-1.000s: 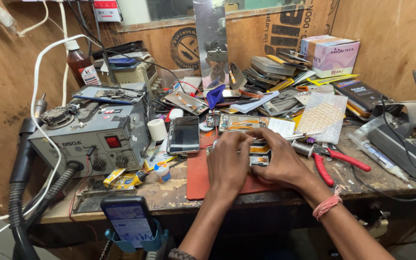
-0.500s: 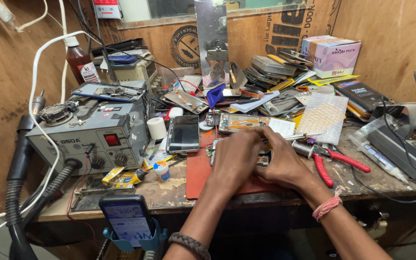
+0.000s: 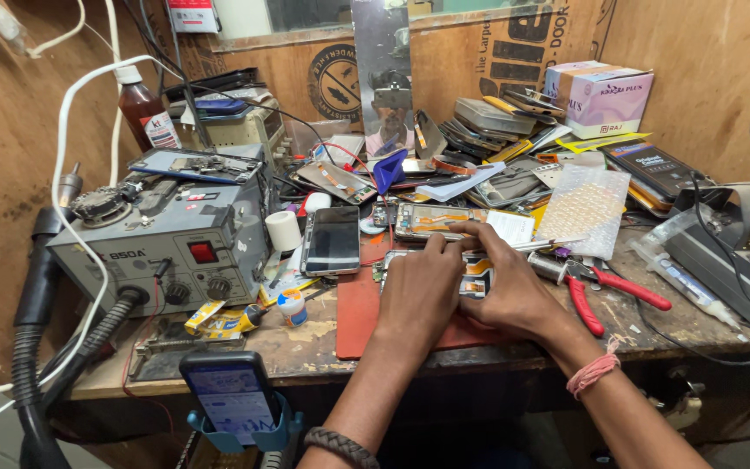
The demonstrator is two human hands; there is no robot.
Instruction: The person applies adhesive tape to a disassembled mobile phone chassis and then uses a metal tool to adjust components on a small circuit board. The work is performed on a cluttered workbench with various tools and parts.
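Both hands curled: left hand [image 3: 418, 291] steadies opened phone [image 3: 476, 276]; right hand [image 3: 509, 291] pinches tweezers [image 3: 538, 246] over it.

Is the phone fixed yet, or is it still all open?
Still open. Done so far: the opened phone lies on the red mat with its insides showing. In hand: the left hand steadies it while the right hand works a thin tool at its top edge; the tip is too small to see. Left: it is not closed yet, and another opened phone lies behind.
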